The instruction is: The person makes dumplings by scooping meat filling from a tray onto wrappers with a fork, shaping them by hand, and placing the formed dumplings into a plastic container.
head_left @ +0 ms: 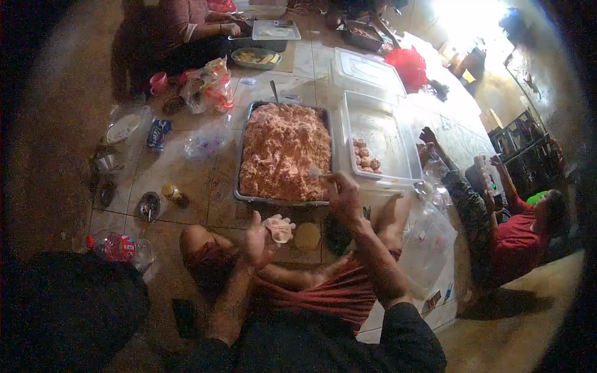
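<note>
1. A thin round wrapper (279, 234) is held in the cupped left hand (256, 244), with the palm turned up; whether any filling lies on it cannot be made out clearly.
2. What appears to be a small utensil (315, 171) is gripped in the narrowed fingers of the right hand (344, 198), at the near right part of the minced mixture (286, 149).
3. A small group of rounded pieces (365, 156) has been set in one side of the clear container (380, 132); much of its base is left uncovered.
4. The deep tray (237, 180) is largely filled with the mixture, so only a small share seems to have been used, and the work is judged to be at an early stage.
5. What looks like a pale stack of wrappers (307, 237) is placed on the floor (221, 214), between the person and the tray; its count cannot be told.
6. The piece in hand is judged unfinished, since the wrapper is spread rather than closed.
</note>
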The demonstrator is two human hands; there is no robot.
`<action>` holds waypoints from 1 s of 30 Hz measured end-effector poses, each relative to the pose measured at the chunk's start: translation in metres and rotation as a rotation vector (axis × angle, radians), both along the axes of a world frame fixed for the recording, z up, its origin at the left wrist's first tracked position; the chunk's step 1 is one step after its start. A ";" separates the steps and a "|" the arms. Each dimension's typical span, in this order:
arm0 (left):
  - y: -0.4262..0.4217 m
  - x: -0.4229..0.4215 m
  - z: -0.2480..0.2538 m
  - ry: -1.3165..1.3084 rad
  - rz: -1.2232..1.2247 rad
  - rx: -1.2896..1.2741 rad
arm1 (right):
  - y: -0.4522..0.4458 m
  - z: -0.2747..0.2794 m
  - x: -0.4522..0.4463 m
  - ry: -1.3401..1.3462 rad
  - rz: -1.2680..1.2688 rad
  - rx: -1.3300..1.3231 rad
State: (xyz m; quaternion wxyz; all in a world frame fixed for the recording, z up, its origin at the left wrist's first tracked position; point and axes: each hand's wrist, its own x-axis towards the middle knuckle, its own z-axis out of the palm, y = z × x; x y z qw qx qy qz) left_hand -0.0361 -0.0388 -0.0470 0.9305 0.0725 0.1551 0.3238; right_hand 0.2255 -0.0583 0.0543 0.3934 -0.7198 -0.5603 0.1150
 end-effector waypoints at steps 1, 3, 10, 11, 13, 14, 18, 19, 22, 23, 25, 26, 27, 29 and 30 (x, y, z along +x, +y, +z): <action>-0.001 0.000 0.005 0.005 -0.009 0.006 | 0.000 0.005 0.001 0.001 0.002 0.000; 0.002 0.000 0.007 0.011 -0.017 0.013 | -0.004 0.019 0.005 0.220 0.022 -0.034; 0.022 0.012 0.053 -0.166 -0.038 -0.011 | -0.037 0.028 -0.003 0.193 0.178 0.016; 0.022 0.012 0.056 -0.189 -0.046 -0.010 | -0.044 0.022 -0.010 0.230 0.313 0.048; 0.024 0.013 0.058 -0.206 -0.044 0.017 | -0.052 0.007 -0.019 0.266 0.447 0.080; 0.025 0.015 0.061 -0.241 -0.035 0.009 | -0.055 -0.006 -0.021 0.061 0.509 0.040; 0.025 0.006 0.055 -0.280 0.087 -0.066 | -0.067 0.048 -0.040 -0.276 0.449 -0.077; 0.025 0.003 0.050 -0.327 0.144 -0.085 | -0.069 0.053 -0.043 -0.320 0.388 -0.139; 0.020 0.009 0.058 -0.308 0.143 -0.052 | -0.069 0.023 -0.056 -0.245 0.376 -0.098; 0.018 0.011 0.061 -0.295 0.126 -0.021 | -0.069 0.013 -0.061 -0.229 0.395 -0.071; 0.012 0.011 0.055 -0.259 0.184 -0.036 | -0.071 0.018 -0.068 -0.188 0.379 -0.064; 0.013 0.010 0.053 -0.225 0.244 -0.045 | -0.073 0.038 -0.072 -0.183 0.328 -0.115; 0.013 0.011 0.050 -0.216 0.243 -0.049 | -0.077 0.048 -0.078 -0.170 0.270 -0.172; 0.012 0.015 0.045 -0.174 0.276 0.006 | -0.078 0.016 -0.083 -0.138 0.279 -0.181; 0.012 0.017 0.040 -0.176 0.278 0.005 | -0.075 0.014 -0.086 -0.114 0.294 -0.179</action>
